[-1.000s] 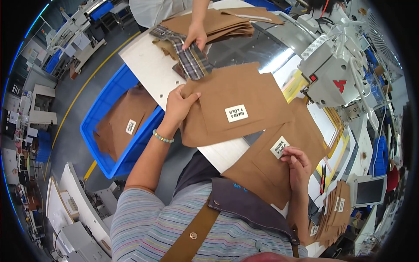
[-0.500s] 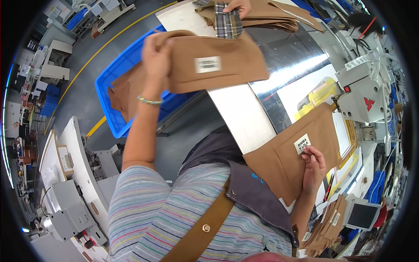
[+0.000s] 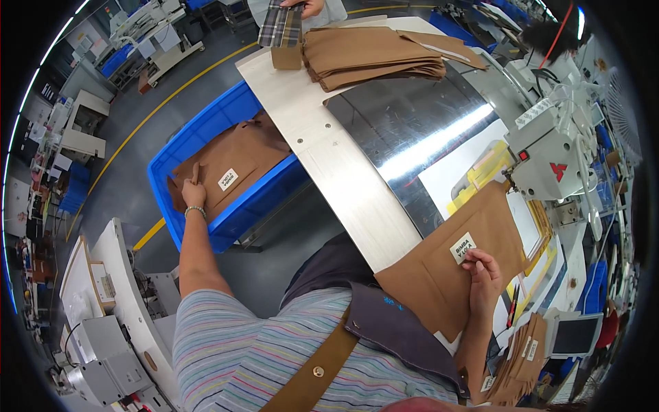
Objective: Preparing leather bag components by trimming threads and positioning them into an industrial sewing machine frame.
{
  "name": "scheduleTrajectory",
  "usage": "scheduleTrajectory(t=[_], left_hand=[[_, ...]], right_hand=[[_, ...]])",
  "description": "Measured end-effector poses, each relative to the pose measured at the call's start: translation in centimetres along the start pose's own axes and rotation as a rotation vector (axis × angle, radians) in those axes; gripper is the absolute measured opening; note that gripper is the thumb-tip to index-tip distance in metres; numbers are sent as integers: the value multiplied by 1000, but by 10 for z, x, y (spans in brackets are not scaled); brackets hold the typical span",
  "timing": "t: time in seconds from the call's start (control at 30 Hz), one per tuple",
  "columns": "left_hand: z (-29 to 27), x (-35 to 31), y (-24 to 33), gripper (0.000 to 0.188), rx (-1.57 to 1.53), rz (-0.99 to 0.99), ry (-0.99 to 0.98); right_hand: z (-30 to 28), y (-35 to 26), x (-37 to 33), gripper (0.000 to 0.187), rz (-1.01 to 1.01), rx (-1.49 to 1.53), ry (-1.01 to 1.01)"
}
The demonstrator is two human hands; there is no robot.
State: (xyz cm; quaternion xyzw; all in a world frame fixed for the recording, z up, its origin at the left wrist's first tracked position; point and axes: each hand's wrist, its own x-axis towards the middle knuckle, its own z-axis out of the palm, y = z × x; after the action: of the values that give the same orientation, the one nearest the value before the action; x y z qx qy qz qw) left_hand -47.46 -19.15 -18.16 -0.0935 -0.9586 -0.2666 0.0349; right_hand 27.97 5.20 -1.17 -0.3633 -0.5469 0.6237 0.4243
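My left hand (image 3: 193, 192) reaches into a blue bin (image 3: 159, 180) at the left, its fingers closed on the edge of a brown fabric panel (image 3: 237, 154). That panel bears a white printed label (image 3: 228, 180) and lies flat on the brown fabric in the bin. At the right, my right hand (image 3: 484, 278) has its fingers curled, thumb and forefinger closed on the corner of another white label (image 3: 463, 248). This label lies over a second brown panel (image 3: 419, 275); I cannot tell whether it is attached. The panel's far end sits beside the sewing machine's needle area.
A sewing machine (image 3: 559, 161) stands at the right. Brown panels (image 3: 377, 58) are stacked on the table's far end, where another person's hand (image 3: 310, 7) holds plaid fabric (image 3: 280, 27). More labelled panels (image 3: 518, 364) lie near a small screen (image 3: 575, 336) at lower right.
My left hand has carried a labelled brown panel from above the table down and left into the blue bin. The other person's plaid fabric has moved left. My right hand stays at its label.
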Motion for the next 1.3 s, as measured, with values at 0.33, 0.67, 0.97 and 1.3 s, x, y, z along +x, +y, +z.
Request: scheduleTrajectory(t=[0.33, 0.67, 0.97, 1.3], left_hand=[[-25, -10, 80, 71, 95, 328, 253], [17, -28, 126, 85, 248, 634, 10], [32, -32, 80, 99, 293, 404, -418], [60, -22, 139, 64, 9, 1049, -447]], right_hand=[[0, -7, -4, 25, -26, 11, -41], [4, -6, -2, 26, -35, -82, -74], [7, -9, -3, 26, -36, -150, -82], [1, -39, -5, 26, 21, -106, -17]])
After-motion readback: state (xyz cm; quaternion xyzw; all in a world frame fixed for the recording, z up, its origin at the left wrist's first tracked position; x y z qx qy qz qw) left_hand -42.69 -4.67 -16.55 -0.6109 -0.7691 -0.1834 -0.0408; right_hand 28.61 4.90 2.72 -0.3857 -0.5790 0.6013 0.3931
